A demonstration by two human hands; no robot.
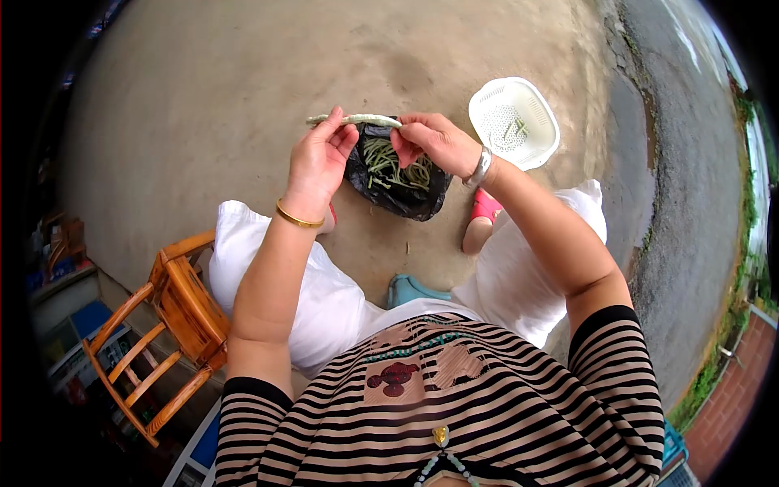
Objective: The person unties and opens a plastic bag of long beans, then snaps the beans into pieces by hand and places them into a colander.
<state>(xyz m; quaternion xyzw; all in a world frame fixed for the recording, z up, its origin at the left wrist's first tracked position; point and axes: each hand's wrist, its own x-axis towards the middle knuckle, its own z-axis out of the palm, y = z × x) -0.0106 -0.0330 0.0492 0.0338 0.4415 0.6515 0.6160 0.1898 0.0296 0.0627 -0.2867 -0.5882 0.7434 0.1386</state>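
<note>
A long pale green bean [363, 119] is stretched between my two hands above a black plastic bag. My left hand [323, 154] pinches it with thumb and fingertips, and a short end sticks out to the left. At the bean's right end, my right hand [434, 142] is closed with the fingers curled in. Below them the black plastic bag [418, 204] lies open on the ground, filled with many green beans [385, 166]. To the right stands a white plastic colander [535, 146] with several short bean pieces [516, 128] on its perforated bottom.
A wooden chair [191, 312] stands at the left. Beneath me is a blue-green seat [410, 290]. My foot in a pink sandal [485, 208] is between bag and colander. Concrete ground [243, 97] meets an asphalt road [690, 162] at the right.
</note>
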